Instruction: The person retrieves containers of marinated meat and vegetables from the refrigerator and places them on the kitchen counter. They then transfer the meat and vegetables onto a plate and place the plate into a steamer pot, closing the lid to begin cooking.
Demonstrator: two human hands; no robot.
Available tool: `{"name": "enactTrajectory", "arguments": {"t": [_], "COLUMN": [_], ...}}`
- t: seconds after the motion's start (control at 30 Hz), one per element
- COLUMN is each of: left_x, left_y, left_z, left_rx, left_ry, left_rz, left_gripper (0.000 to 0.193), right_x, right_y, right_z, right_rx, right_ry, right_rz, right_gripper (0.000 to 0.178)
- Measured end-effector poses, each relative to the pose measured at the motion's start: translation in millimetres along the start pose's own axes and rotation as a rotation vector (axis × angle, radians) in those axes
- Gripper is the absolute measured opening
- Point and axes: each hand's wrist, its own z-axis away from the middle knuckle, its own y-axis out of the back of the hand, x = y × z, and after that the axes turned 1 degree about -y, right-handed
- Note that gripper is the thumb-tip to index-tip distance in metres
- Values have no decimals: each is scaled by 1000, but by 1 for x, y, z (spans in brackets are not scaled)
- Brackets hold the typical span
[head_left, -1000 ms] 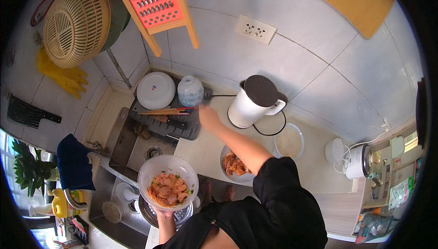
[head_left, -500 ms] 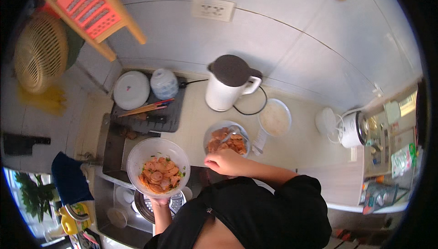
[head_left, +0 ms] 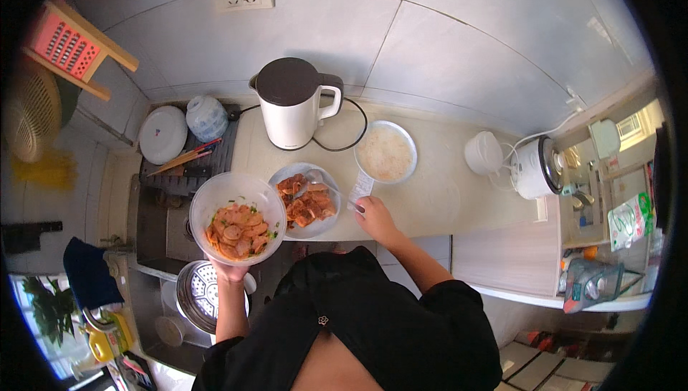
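My left hand (head_left: 229, 270) holds up a clear plastic bowl (head_left: 203, 208) from underneath. In it are pinkish-orange round slices (head_left: 240, 230), sausage by their look, with green bits. To its right a round plate (head_left: 326, 230) carries reddish-brown cooked pieces (head_left: 309, 204) and a spoon (head_left: 319, 178). My right hand (head_left: 378, 220) is at the counter's front edge, right of that plate. Its fingers are closed at the lower end of a white printed strip (head_left: 361, 186), which reaches up to a round dish of rice-like white food (head_left: 385, 151).
An electric kettle (head_left: 290, 108) with its cord stands at the back. On the left, a drying mat bears a white plate (head_left: 163, 135), a lidded jar (head_left: 206, 118) and chopsticks (head_left: 183, 160). A sink (head_left: 159, 233) holds a steamer pot (head_left: 201, 294). A rice cooker (head_left: 534, 169) stands at right.
My right hand has moved away from above the reddish food, rightward to the white strip. The left hand still holds the bowl, now closer beside the plate. The whole view has shifted.
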Motion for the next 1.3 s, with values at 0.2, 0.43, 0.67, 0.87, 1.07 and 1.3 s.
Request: {"name": "enactTrajectory", "arguments": {"t": [0.2,0.43,0.67,0.87,1.07,1.3], "left_x": [-18,-19,-20,-22,-21,-18], "left_y": [-13,-16,-10,-8,1,11], "left_z": [-3,21,44,50,57,64], "left_rx": [-15,25,54,59,49,89], "left_ry": [27,-76,-209,-206,-244,-291], "left_rz": [4,13,-2,88,103,123], "left_gripper": [64,64,67,75,77,76], "right_x": [28,23,-20,-40,-41,-49], "right_y": [-27,-23,5,-5,4,30], "right_z": [-17,-25,-38,-64,-66,-68], "right_rx": [-54,-230,-107,-210,-341,-392], "right_ry": [39,-52,128,93,137,113], "right_rz": [3,-206,-194,-13,-32,-8], "right_gripper": [28,27,32,34,34,31]}}
